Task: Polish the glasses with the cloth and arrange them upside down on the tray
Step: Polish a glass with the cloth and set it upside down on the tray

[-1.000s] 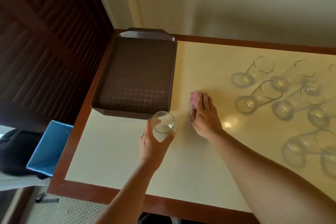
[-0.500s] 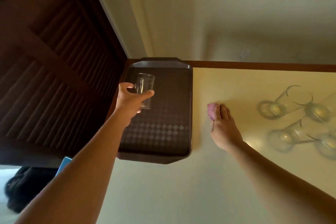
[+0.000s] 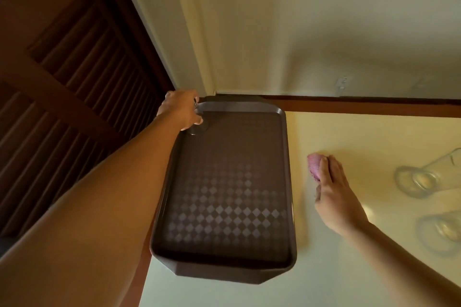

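Wrapped around a glass [image 3: 198, 125], the left hand [image 3: 180, 110] reaches to the tray's far-left corner, at about 11 o'clock on the tray [image 3: 288, 182]. Only the lower part of that glass shows below the palm, a round clear rim that appears to meet the tray floor; which end is down cannot be told, since the hand covers the rest. The left forearm runs from the bottom-left of the view up to that corner.

At about 3 o'clock from the tray, the right hand [image 3: 333, 193] lies palm-down on the pale yellow table [image 3: 249, 293], its fingers closed loosely over a pink cloth [image 3: 313, 166] that peeks out at the fingertips. Hand and cloth sit just beside the tray's right rim, not touching it.

Further out at 3 o'clock, 2 more glasses are partly in view at the right edge: one [image 3: 421, 179] leans in the wide-angle view with its thick base toward the camera, the other [image 3: 442, 232] is blurred and cropped. Apart from the held glass, the tray's diamond-patterned floor is bare. A dark louvered door [image 3: 74, 82] stands at 9 o'clock.
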`<state>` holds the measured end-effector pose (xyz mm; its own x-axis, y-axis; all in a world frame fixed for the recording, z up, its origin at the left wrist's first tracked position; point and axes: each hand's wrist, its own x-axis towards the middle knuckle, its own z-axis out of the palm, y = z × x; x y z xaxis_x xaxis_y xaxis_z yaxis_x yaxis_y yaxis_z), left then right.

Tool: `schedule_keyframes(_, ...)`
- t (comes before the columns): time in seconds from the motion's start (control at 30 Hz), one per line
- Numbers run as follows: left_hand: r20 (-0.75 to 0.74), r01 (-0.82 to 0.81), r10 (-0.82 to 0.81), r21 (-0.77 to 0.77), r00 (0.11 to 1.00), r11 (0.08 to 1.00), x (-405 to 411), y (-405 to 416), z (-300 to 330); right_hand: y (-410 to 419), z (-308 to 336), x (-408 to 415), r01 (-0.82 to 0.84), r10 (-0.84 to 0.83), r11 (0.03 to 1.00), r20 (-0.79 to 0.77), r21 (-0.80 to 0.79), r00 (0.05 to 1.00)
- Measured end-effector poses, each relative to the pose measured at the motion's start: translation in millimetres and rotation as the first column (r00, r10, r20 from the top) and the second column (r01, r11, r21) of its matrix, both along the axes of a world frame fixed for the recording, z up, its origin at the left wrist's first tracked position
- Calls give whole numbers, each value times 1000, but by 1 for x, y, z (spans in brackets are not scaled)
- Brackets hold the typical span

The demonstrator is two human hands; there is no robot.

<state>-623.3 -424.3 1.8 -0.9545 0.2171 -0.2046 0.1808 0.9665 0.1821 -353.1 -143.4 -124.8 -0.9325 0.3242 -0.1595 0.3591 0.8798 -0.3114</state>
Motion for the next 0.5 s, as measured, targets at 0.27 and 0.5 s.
schedule_keyframes(0.27,-64,56,-64,-125,996,991,-15,8,-3,3,7,-5,-11,11,999,-3,-35,1000)
schedule_keyframes(0.5,-242,166,-233,-269,942,949,46,25,-1,5,41,-21,-36,43,990,51,-138,998)
